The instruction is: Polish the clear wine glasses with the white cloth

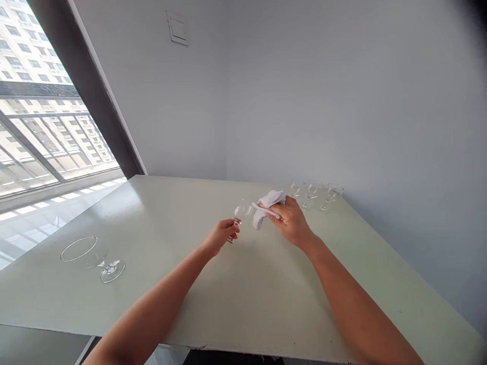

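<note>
Bare forearms (152,304) reach over a pale green tabletop (266,304), the left hand (220,237) clamped around the stem of a clear glass goblet (242,210) at twelve o'clock, the right hand (291,220) closed on a crumpled white cloth (268,208) just beside its bowl; a slipping grip could drop the goblet.

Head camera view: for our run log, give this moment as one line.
left hand: clear stemmed glass | right hand: crumpled white cloth | beyond: three clear stemmed glasses
</note>
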